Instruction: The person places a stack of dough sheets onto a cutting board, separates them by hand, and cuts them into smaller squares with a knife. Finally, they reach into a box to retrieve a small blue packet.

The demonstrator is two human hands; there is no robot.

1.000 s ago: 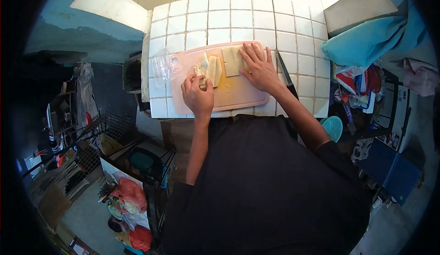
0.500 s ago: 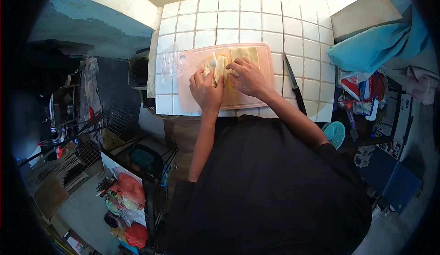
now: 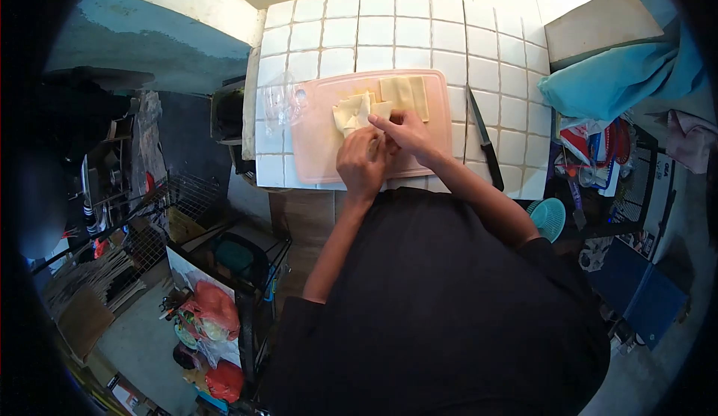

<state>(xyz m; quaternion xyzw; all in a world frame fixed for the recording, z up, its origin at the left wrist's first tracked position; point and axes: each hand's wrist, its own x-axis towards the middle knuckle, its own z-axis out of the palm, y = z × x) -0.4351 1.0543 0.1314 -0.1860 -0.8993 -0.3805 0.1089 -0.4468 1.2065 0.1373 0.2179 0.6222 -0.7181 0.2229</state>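
On a pink cutting board (image 3: 318, 158) lie pale yellow dough sheets. A loose, folded pile of dough pieces (image 3: 349, 113) is left of centre, and a flat stack of square dough sheets (image 3: 404, 96) lies at the right. My left hand (image 3: 362, 163) is just below the pile, its fingers curled in and slightly blurred. My right hand (image 3: 407, 133) meets it from the right, fingers bent, with the thumb reaching towards the pile's right edge. The fingertips of both hands come together over the board; what they pinch there is hidden.
A black-handled knife (image 3: 485, 135) lies right of the board on the white tiled counter (image 3: 374, 23). Crumpled clear plastic (image 3: 280, 105) lies at the board's left. A teal basket (image 3: 548, 218) stands below the counter's right edge, near my right elbow.
Both hands have drawn towards my body, the left also moving right, and have come together. The dough pile, earlier partly covered by my left hand, now shows more fully.
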